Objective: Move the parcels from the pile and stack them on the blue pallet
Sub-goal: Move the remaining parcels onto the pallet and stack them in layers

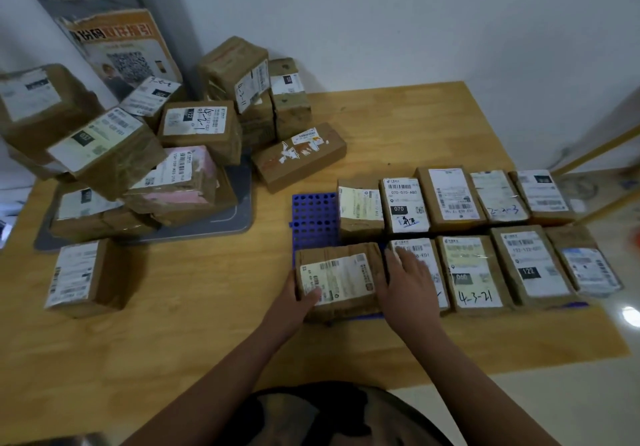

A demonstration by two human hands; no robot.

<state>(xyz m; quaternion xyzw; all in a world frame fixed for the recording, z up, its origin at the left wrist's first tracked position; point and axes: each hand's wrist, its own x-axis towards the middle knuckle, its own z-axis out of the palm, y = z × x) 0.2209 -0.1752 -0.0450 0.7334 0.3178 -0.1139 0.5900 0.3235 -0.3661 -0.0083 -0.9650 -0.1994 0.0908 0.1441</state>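
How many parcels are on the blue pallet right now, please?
10. Back row, five parcels. Front row, five: one parcel between the left hand and right hand, four to its right. Single layer on the blue pallet; none seems hidden.

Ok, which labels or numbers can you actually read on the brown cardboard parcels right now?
"070-070-A80", "070": second back-row brown cardboard parcel on the blue plastic pallet.
"060", handwritten "4-3-21": third front-row parcel.
"122": fourth front-row parcel.
"037": tilted pile parcel.
Held parcel label, all others, the orange poster: too blurred.
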